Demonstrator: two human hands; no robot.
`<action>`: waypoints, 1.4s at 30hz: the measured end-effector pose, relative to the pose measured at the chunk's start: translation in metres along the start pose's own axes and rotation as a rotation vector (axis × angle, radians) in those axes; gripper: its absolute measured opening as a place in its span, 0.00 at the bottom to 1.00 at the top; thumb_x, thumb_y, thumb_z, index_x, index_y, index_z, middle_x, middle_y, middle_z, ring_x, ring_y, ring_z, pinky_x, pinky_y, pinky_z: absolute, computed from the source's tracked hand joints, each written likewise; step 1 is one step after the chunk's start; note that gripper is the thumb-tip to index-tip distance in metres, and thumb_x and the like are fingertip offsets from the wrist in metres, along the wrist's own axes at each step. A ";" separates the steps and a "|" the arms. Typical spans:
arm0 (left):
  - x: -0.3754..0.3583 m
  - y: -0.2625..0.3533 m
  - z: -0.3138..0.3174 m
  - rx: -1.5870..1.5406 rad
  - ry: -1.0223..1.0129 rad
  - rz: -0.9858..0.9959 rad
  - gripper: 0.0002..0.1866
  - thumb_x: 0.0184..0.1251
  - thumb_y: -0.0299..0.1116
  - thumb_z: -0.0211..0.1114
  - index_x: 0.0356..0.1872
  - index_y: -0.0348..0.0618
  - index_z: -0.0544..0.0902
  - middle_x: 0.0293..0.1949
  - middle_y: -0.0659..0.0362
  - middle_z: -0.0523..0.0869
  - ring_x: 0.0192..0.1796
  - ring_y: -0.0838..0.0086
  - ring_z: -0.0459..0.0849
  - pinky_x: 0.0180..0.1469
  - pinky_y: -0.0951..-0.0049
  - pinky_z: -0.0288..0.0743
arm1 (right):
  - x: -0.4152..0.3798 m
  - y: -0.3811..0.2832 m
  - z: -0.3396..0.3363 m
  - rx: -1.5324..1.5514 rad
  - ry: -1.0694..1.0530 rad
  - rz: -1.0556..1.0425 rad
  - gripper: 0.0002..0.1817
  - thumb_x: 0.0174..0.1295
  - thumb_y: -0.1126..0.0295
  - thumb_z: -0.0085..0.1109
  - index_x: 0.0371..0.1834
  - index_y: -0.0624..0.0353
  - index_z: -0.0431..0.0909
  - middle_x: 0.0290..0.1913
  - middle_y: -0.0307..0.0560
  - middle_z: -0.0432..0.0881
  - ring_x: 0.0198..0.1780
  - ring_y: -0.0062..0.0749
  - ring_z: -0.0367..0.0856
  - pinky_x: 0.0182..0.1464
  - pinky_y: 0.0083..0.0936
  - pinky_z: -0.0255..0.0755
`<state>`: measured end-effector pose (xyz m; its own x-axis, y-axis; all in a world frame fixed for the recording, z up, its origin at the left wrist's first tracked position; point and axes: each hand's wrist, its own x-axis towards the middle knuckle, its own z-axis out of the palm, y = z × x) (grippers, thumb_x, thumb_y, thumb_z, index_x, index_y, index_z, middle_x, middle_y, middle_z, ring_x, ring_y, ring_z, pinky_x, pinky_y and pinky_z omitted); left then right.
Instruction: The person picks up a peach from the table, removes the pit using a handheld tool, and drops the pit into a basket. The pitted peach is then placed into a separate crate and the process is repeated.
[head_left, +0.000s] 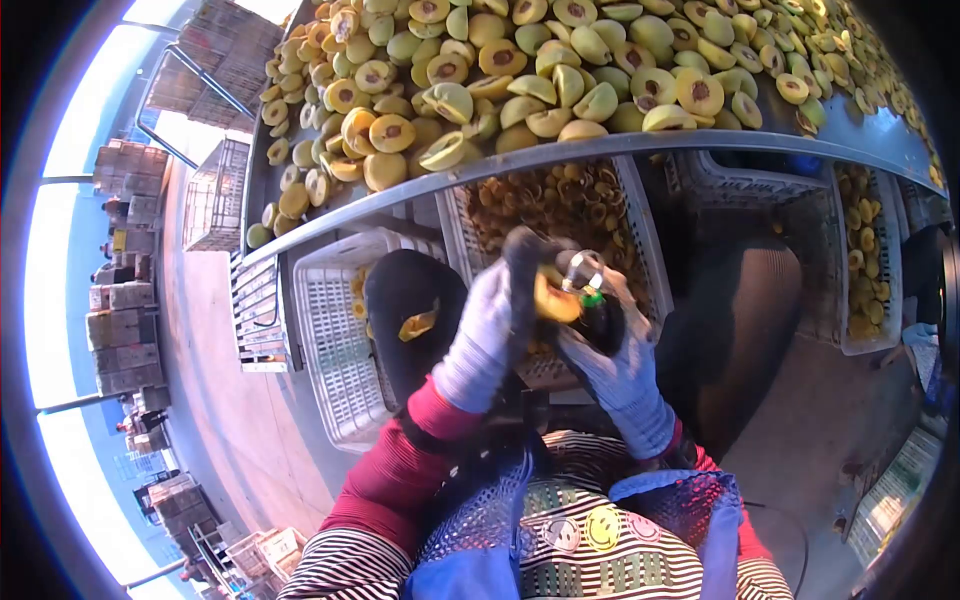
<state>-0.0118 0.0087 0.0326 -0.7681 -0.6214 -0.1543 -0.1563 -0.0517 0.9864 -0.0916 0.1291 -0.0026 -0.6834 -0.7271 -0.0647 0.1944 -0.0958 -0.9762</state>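
Observation:
My left hand, in a pale glove with dark fingertips, grips a yellow peach half in front of my lap. My right hand, gloved the same way, is closed around a small hand tool with a shiny metal loop and a green part. The tool is against or very close to the fruit; its working edge is blurred. Just beyond both hands stands a white crate of brownish scraps. A strip of orange peel lies on my dark-clad left knee.
A metal-edged table heaped with halved peaches runs across the front. To the left is a white crate with a few fruit pieces. At right another crate holds fruit halves. Stacked crates line the far left.

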 end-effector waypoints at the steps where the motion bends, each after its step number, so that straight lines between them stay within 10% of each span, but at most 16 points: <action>1: -0.005 -0.004 0.007 -0.065 0.071 -0.208 0.33 0.73 0.59 0.44 0.52 0.35 0.77 0.42 0.58 0.83 0.42 0.78 0.80 0.48 0.79 0.72 | 0.001 -0.004 0.000 -0.174 -0.036 -0.133 0.20 0.54 0.77 0.65 0.52 0.65 0.75 0.43 0.43 0.81 0.44 0.24 0.78 0.52 0.24 0.72; 6: -0.023 0.001 0.003 -0.359 0.002 -0.184 0.31 0.73 0.57 0.47 0.59 0.37 0.73 0.47 0.57 0.81 0.49 0.76 0.78 0.53 0.76 0.71 | -0.008 -0.008 0.001 0.196 -0.053 0.120 0.18 0.51 0.76 0.67 0.46 0.63 0.76 0.41 0.48 0.81 0.45 0.32 0.81 0.49 0.27 0.73; 8: -0.027 -0.005 0.002 -0.158 0.073 -0.084 0.29 0.74 0.53 0.48 0.60 0.37 0.71 0.53 0.55 0.79 0.52 0.73 0.78 0.51 0.72 0.74 | -0.010 0.003 0.009 0.014 -0.013 -0.321 0.16 0.50 0.75 0.68 0.43 0.63 0.76 0.40 0.50 0.80 0.43 0.36 0.82 0.47 0.28 0.73; 12: -0.032 -0.010 -0.013 -0.081 -0.040 -0.055 0.27 0.70 0.48 0.57 0.61 0.37 0.70 0.55 0.54 0.76 0.52 0.74 0.77 0.55 0.72 0.70 | -0.007 0.005 -0.004 -0.237 -0.154 -0.379 0.16 0.49 0.76 0.68 0.43 0.62 0.76 0.39 0.50 0.80 0.40 0.37 0.82 0.44 0.29 0.74; 13: -0.016 -0.012 -0.024 0.452 -0.145 0.708 0.25 0.68 0.43 0.59 0.61 0.38 0.70 0.54 0.55 0.77 0.51 0.74 0.77 0.57 0.73 0.69 | -0.008 0.006 -0.006 -0.242 -0.136 -0.368 0.16 0.49 0.78 0.67 0.42 0.62 0.76 0.38 0.50 0.80 0.39 0.36 0.82 0.43 0.29 0.74; 14: -0.020 -0.013 -0.023 0.452 -0.144 0.707 0.25 0.68 0.43 0.59 0.61 0.38 0.70 0.54 0.55 0.77 0.51 0.74 0.77 0.57 0.73 0.69 | -0.009 0.008 -0.007 -0.242 -0.137 -0.368 0.16 0.49 0.78 0.67 0.42 0.62 0.76 0.38 0.50 0.80 0.39 0.36 0.82 0.43 0.29 0.74; 16: -0.031 -0.003 -0.014 -0.159 0.005 -0.109 0.23 0.69 0.37 0.57 0.61 0.38 0.70 0.54 0.54 0.77 0.53 0.74 0.76 0.57 0.72 0.69 | -0.008 0.010 -0.008 -0.163 -0.052 -0.331 0.13 0.51 0.80 0.64 0.41 0.63 0.75 0.38 0.49 0.80 0.39 0.32 0.81 0.41 0.27 0.74; 20: -0.038 0.003 0.003 -0.214 0.211 0.037 0.22 0.67 0.29 0.58 0.61 0.36 0.69 0.55 0.55 0.76 0.57 0.73 0.74 0.61 0.72 0.67 | -0.028 -0.012 -0.005 -0.027 -0.069 0.061 0.08 0.61 0.76 0.58 0.43 0.63 0.74 0.32 0.49 0.79 0.36 0.24 0.80 0.39 0.22 0.72; 25: -0.039 -0.008 0.009 -0.059 0.079 0.099 0.20 0.74 0.38 0.51 0.59 0.36 0.70 0.55 0.55 0.74 0.55 0.71 0.75 0.61 0.72 0.67 | -0.039 -0.003 0.006 -0.230 -0.134 -0.141 0.18 0.64 0.69 0.56 0.52 0.73 0.71 0.35 0.62 0.81 0.35 0.50 0.83 0.37 0.34 0.74; 28: -0.041 -0.018 0.010 -0.443 0.113 -0.049 0.20 0.75 0.42 0.47 0.57 0.37 0.71 0.53 0.56 0.75 0.52 0.72 0.75 0.57 0.72 0.69 | -0.042 0.007 0.004 -0.314 -0.160 -0.072 0.18 0.65 0.70 0.55 0.51 0.73 0.71 0.34 0.62 0.80 0.35 0.49 0.83 0.37 0.34 0.74; 30: -0.042 -0.023 0.009 -0.265 0.118 -0.031 0.19 0.75 0.41 0.46 0.55 0.38 0.72 0.51 0.56 0.74 0.51 0.73 0.75 0.56 0.71 0.71 | -0.044 0.005 0.006 -0.288 -0.193 -0.029 0.15 0.69 0.70 0.48 0.51 0.71 0.71 0.36 0.51 0.81 0.37 0.25 0.78 0.42 0.24 0.73; 32: -0.041 -0.020 0.012 -0.348 0.102 -0.032 0.18 0.76 0.39 0.45 0.56 0.38 0.71 0.51 0.53 0.73 0.52 0.71 0.75 0.55 0.69 0.71 | -0.046 0.009 0.008 -0.239 -0.160 -0.035 0.15 0.69 0.70 0.48 0.52 0.71 0.70 0.36 0.51 0.81 0.36 0.26 0.78 0.41 0.23 0.72; 34: -0.039 -0.030 0.012 0.501 0.163 0.606 0.17 0.76 0.39 0.45 0.57 0.39 0.70 0.51 0.52 0.72 0.53 0.69 0.74 0.56 0.68 0.70 | -0.047 0.009 0.008 -0.189 -0.124 -0.040 0.15 0.68 0.71 0.49 0.52 0.71 0.70 0.35 0.51 0.81 0.36 0.26 0.78 0.41 0.23 0.72; 37: -0.044 -0.022 0.022 0.166 0.172 0.370 0.18 0.75 0.40 0.49 0.57 0.40 0.69 0.52 0.53 0.72 0.54 0.70 0.71 0.58 0.67 0.66 | -0.051 0.015 0.003 -0.112 -0.158 0.110 0.16 0.69 0.70 0.50 0.54 0.70 0.70 0.43 0.55 0.79 0.42 0.30 0.79 0.45 0.24 0.73; 39: -0.044 -0.018 0.026 -0.037 0.180 0.216 0.18 0.75 0.41 0.49 0.57 0.40 0.69 0.53 0.53 0.71 0.55 0.70 0.71 0.59 0.67 0.65 | -0.054 0.040 -0.004 -0.873 -0.032 -0.738 0.17 0.69 0.69 0.50 0.57 0.68 0.69 0.53 0.58 0.74 0.52 0.33 0.76 0.51 0.29 0.72; 42: -0.043 -0.017 0.033 -0.109 0.163 0.240 0.19 0.75 0.42 0.48 0.58 0.39 0.68 0.53 0.53 0.71 0.55 0.71 0.70 0.60 0.69 0.64 | -0.055 0.035 -0.002 -0.664 -0.103 -0.552 0.19 0.69 0.69 0.50 0.59 0.67 0.68 0.58 0.57 0.70 0.58 0.35 0.72 0.57 0.33 0.70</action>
<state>0.0039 0.0621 0.0206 -0.6642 -0.7425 0.0861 0.0916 0.0335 0.9952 -0.0479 0.1671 -0.0337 -0.4856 -0.7544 0.4416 -0.6189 -0.0600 -0.7831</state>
